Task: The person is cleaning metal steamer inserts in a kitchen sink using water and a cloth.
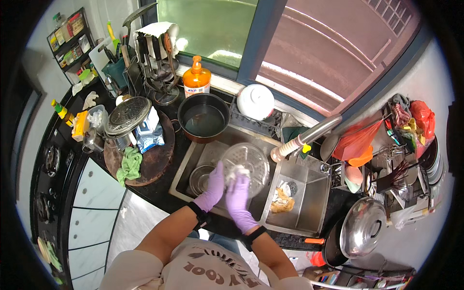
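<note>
My left hand [214,188], in a purple glove, grips the left rim of a round perforated metal steamer plate [255,159] above the left sink basin [208,150]. Against the plate's lower face area, my right hand [238,194], gloved too, presses a whitish, foamy wad [237,172]; its exact kind cannot be told. A round metal bowl or pot [199,179] sits in the basin, left of my left hand and partly covered by it. Behind the plate stands a dark pot [204,117] with liquid in it.
The faucet [308,137] reaches over the divider to the right basin [311,203], which holds a brownish crumpled cloth or scraps [282,201]. An orange pump bottle [196,78] stands by the window. At left, a round board [159,166] bears a green cloth [130,165]. A lidded pan [362,228] lies right.
</note>
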A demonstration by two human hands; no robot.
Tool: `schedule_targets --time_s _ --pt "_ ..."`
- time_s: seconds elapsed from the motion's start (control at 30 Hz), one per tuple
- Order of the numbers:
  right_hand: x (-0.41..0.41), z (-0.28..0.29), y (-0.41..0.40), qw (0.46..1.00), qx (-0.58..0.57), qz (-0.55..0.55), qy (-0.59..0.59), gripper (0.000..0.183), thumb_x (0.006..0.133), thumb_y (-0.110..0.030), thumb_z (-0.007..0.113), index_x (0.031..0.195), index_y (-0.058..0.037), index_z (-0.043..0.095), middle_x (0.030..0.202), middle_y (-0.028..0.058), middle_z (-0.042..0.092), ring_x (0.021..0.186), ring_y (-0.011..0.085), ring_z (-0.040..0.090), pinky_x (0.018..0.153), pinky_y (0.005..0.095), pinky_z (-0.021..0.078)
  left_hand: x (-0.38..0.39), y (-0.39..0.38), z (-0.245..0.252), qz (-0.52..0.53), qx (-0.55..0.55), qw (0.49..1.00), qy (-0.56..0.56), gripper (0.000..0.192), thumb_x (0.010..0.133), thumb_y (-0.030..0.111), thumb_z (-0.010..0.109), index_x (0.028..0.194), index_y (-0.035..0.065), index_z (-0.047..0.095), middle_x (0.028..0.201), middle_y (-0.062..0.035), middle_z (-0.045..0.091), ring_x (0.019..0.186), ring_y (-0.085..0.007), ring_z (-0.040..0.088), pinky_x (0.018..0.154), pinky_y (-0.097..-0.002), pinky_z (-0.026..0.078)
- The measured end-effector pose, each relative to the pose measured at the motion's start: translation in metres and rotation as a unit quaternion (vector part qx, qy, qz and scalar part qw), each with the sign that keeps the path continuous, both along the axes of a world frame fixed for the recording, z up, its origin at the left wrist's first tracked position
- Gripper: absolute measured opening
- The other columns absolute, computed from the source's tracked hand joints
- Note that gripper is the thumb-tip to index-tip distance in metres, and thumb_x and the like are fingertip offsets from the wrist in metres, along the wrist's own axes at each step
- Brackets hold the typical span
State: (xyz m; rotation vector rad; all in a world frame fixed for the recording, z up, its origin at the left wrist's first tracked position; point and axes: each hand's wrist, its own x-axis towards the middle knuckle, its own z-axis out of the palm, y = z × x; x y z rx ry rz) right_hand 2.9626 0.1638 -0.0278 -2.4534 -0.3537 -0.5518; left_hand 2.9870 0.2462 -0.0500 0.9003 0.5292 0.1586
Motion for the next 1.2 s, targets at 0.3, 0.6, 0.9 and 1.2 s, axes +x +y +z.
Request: schedule_targets --time_s 0.3,0.6,0.9,1.2 --pt "0.105 0.048 -0.05 0.98 -0.045 -0.035 0.192 0.031 0.086 -0.023 0.046 0.11 -0.0037 0.051 0.088 0.0228 0.056 0.087 0.0321 0.055 0.073 0.0394 0.0443 -0.002 0.016 0.023 -0.093 0.208 0.974 -0.004 0.038 0.09 0.03 0.045 0.088 -0.0038 0.06 0.072 0.0008 0.055 0.068 -0.0062 0.046 0.063 -0.0216 0.04" --pt "0.059 -0.013 -0.069 0.854 0.441 -0.12 0.25 0.033 0.089 -0.026 0.048 0.099 0.0048 0.054 0.085 0.0083 0.058 0.073 0.0174 0.054 0.07 0.0291 0.0441 0.015 0.034 0.021 0.015 0.085 0.996 -0.015 0.038 0.09 0.034 0.046 0.073 0.0014 0.058 0.065 0.0036 0.05 0.06 -0.0043 0.042 0.055 -0.0225 0.038" --pt "0.029 -0.043 -0.044 0.774 0.532 -0.145 0.311 0.03 0.087 -0.029 0.053 0.092 0.0003 0.055 0.08 0.0035 0.056 0.065 0.0106 0.049 0.059 0.025 0.0414 0.016 0.035 0.015 0.147 -0.092 0.985 0.019 0.037 0.091 0.033 0.043 0.091 0.0007 0.06 0.078 -0.0012 0.057 0.073 -0.0083 0.05 0.065 -0.0234 0.042" --pt "0.048 -0.024 -0.043 0.606 0.719 0.005 0.34 0.025 0.089 -0.03 0.047 0.099 -0.0087 0.055 0.091 0.0005 0.058 0.083 0.0155 0.054 0.074 0.0325 0.0436 -0.05 0.124 0.005 0.111 0.13 0.985 -0.031 0.023 0.09 0.022 0.047 0.093 0.0034 0.06 0.082 0.0007 0.058 0.076 -0.0073 0.05 0.071 -0.0227 0.043"
